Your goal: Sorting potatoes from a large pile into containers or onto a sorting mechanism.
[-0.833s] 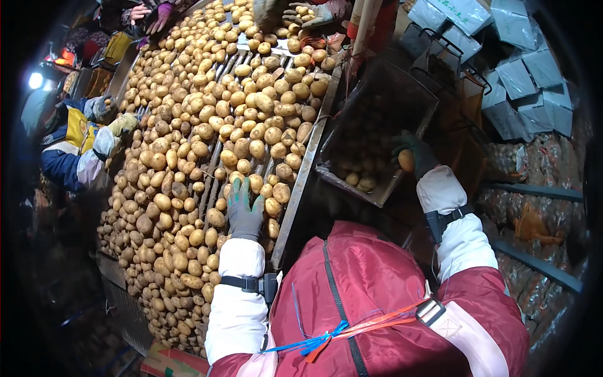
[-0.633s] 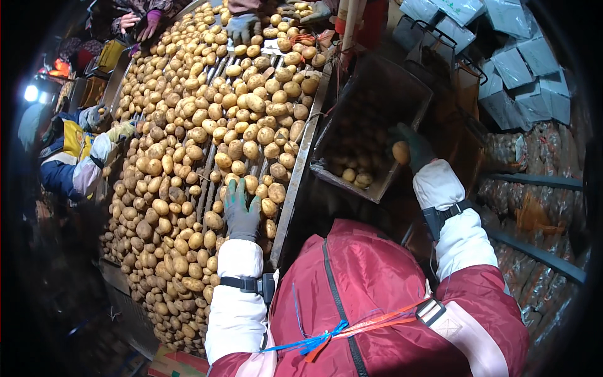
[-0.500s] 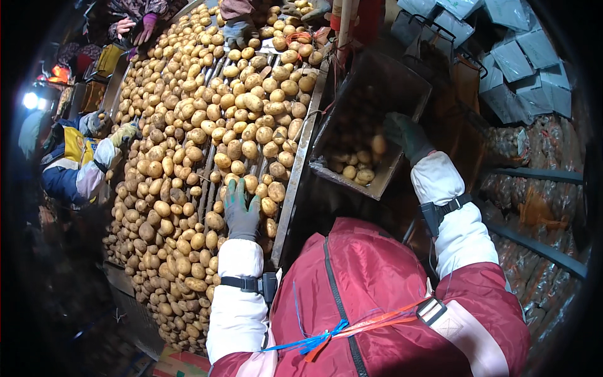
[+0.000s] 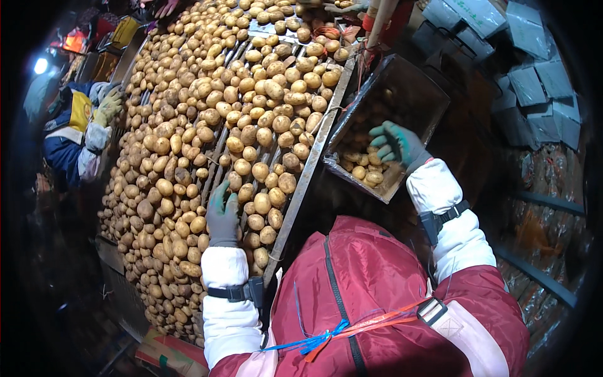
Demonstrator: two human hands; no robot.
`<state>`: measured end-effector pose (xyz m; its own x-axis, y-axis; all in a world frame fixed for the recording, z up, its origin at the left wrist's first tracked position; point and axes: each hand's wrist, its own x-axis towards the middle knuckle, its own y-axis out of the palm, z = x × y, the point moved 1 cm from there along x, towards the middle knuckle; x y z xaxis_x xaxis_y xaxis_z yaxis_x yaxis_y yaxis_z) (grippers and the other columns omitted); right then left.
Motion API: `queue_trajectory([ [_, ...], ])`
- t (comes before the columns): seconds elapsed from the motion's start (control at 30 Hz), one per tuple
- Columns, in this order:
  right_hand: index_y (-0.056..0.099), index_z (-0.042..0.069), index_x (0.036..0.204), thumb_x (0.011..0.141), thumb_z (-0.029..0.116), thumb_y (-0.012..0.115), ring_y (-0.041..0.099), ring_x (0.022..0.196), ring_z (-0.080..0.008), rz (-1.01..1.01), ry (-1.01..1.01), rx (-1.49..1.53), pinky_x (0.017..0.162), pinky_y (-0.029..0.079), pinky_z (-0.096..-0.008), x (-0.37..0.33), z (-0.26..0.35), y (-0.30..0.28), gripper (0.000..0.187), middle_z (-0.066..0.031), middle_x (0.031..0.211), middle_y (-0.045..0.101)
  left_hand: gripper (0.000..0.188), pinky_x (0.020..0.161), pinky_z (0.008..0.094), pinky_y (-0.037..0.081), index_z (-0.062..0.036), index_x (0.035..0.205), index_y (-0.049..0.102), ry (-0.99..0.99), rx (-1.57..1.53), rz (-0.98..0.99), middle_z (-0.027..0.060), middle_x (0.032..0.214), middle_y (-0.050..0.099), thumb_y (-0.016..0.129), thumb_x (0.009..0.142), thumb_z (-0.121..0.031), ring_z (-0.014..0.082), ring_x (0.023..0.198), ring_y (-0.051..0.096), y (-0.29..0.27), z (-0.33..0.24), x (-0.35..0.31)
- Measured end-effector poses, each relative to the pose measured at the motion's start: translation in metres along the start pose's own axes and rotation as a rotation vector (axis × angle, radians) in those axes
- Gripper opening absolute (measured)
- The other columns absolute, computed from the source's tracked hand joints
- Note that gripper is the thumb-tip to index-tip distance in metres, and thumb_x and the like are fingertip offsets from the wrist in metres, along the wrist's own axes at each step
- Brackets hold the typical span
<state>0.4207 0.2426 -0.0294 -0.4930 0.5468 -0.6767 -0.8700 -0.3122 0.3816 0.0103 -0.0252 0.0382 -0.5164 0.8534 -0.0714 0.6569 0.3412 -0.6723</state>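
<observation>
Many yellow-brown potatoes (image 4: 164, 187) cover a slatted sorting table (image 4: 215, 154) on my left. My left hand (image 4: 223, 217), in a grey-green glove, is over the potatoes near the table's right edge. Its thumb and fingers are apart, with nothing seen in them. To the right stands a dark open crate (image 4: 433, 103) with potatoes (image 4: 366, 164) in its near end. Above these, at the crate's near right side, my gloved right hand (image 4: 400, 146) has its fingers spread and holds nothing visible. The crate's far part is in shadow.
A metal rail (image 4: 314, 157) edges the table beside the crate. Across the table a co-worker's gloved hand (image 4: 109, 105) shows at the left. Wrapped pale packages (image 4: 534, 85) are stacked far right, above plastic-wrapped bundles (image 4: 546, 176). A pole (image 4: 380, 25) stands behind the crate.
My left hand has shifted left over the potatoes. My right hand's fingers have spread; a blurred potato beside it earlier no longer shows there. The co-worker's gloved hand at the top has left its spot.
</observation>
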Motion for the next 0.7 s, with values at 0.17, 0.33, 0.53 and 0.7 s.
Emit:
queue_trajectory([
  [0.17, 0.069, 0.0, 0.104, 0.102, 0.04, 0.052, 0.064, 0.057, -0.0194, 0.391, 0.35, -0.2, 0.049, 0.053, -0.0288, -0.027, -0.036, 0.147, 0.043, -0.0103, 0.081, 0.069, 0.038, 0.1, 0.0328, 0.047, 0.0009, 0.129, 0.061, -0.215, -0.16, -0.116, 0.0128, 0.127, 0.063, 0.062, 0.093, -0.008, 0.0225, 0.115, 0.06, -0.044, 0.057, -0.057],
  [0.33, 0.07, 0.0, 0.103, 0.099, 0.035, 0.056, 0.065, 0.057, -0.0169, 0.609, 0.466, -0.42, 0.054, 0.053, -0.027, -0.027, -0.054, 0.22, 0.039, -0.0103, 0.08, 0.07, 0.041, 0.096, 0.0372, 0.049, -0.0046, 0.13, 0.062, -0.229, 0.15, -0.191, 0.019, 0.119, 0.065, 0.066, 0.09, -0.016, 0.03, 0.109, 0.062, -0.08, 0.075, -0.121],
  [0.53, 0.067, 0.003, 0.114, 0.102, 0.038, 0.05, 0.07, 0.069, -0.0231, 0.862, 0.51, -0.597, 0.063, 0.058, -0.0333, -0.014, -0.077, 0.258, 0.04, -0.013, 0.098, 0.072, 0.08, 0.109, 0.0444, 0.041, -0.0056, 0.147, 0.043, -0.377, 0.514, 0.063, 0.0233, 0.138, 0.053, 0.075, 0.078, -0.031, 0.0382, 0.125, 0.053, -0.078, 0.049, -0.194],
  [0.7, 0.058, 0.008, 0.128, 0.094, 0.027, 0.059, 0.062, 0.112, -0.0337, 1.47, 0.109, -0.873, 0.096, 0.05, -0.0414, -0.003, -0.134, 0.281, 0.038, -0.0172, 0.122, 0.063, 0.087, 0.107, 0.0471, 0.041, -0.0084, 0.148, 0.042, -0.274, 0.63, 0.094, 0.0208, 0.135, 0.053, 0.079, 0.072, -0.032, 0.0407, 0.126, 0.048, -0.03, 0.026, -0.166],
])
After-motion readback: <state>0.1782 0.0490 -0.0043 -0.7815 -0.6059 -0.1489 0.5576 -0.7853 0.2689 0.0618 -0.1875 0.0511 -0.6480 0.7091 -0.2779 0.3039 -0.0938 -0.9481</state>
